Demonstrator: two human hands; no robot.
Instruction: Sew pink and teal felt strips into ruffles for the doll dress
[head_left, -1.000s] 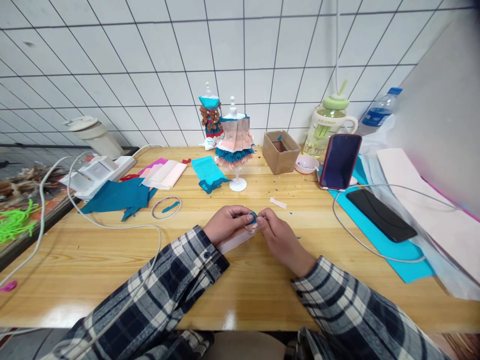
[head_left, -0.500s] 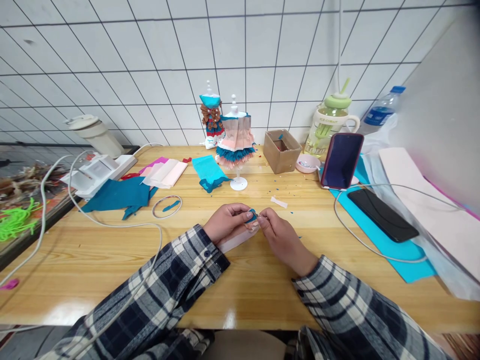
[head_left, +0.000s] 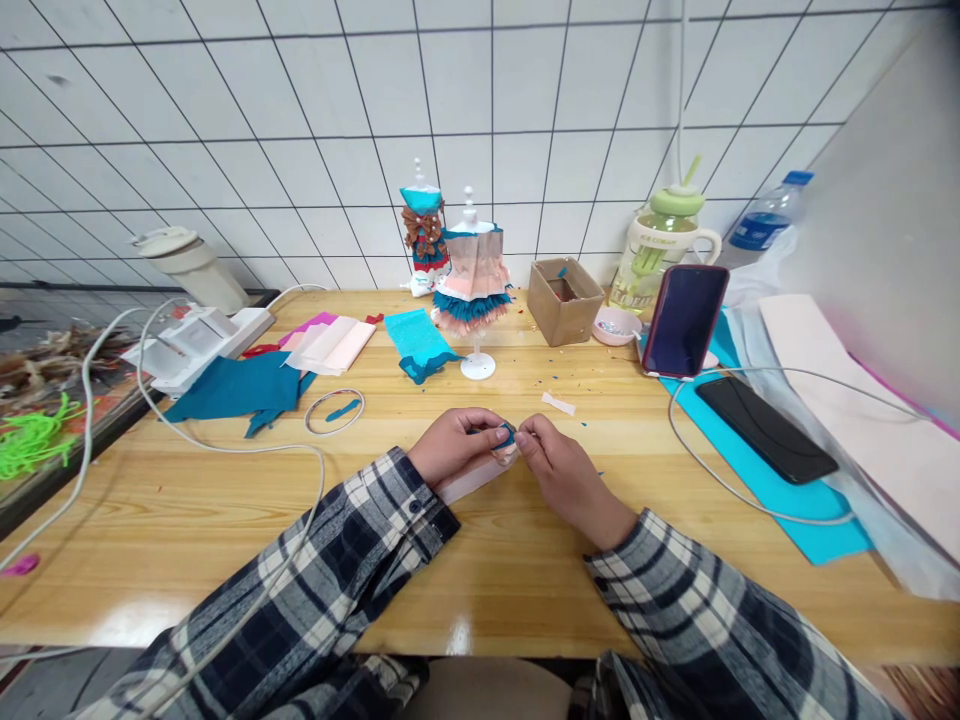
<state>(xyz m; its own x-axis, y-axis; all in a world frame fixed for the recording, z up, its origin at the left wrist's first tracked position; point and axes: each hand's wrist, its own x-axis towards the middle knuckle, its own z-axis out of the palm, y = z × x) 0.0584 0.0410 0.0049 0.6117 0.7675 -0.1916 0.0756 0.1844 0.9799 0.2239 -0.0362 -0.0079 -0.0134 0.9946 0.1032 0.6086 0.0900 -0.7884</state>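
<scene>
My left hand (head_left: 455,446) pinches a small piece of teal crepe paper (head_left: 508,434) between thumb and fingers. A pale pink paper strip (head_left: 474,479) extends below that hand, its near end ruffled. At the piece's right edge, my right hand (head_left: 559,470) has thumb and index finger pressed together on the teal paper. Behind both hands stands a small white dress form (head_left: 477,368) in a pink and teal ruffled paper dress (head_left: 474,280). Another dressed form (head_left: 424,230) stands farther back, near the tiled wall.
Left lie teal paper (head_left: 232,390), pale pink sheets (head_left: 334,345), a roll of tape (head_left: 334,412) and a white cable (head_left: 262,450). Right are a cardboard box (head_left: 564,312), a pink dish (head_left: 616,327), an upright phone (head_left: 685,322), a flat black phone (head_left: 765,428) and a drink jug (head_left: 660,250).
The teal piece has shifted slightly between my fingertips, and my right fingers have moved a little at its edge. Everything else stays in place.
</scene>
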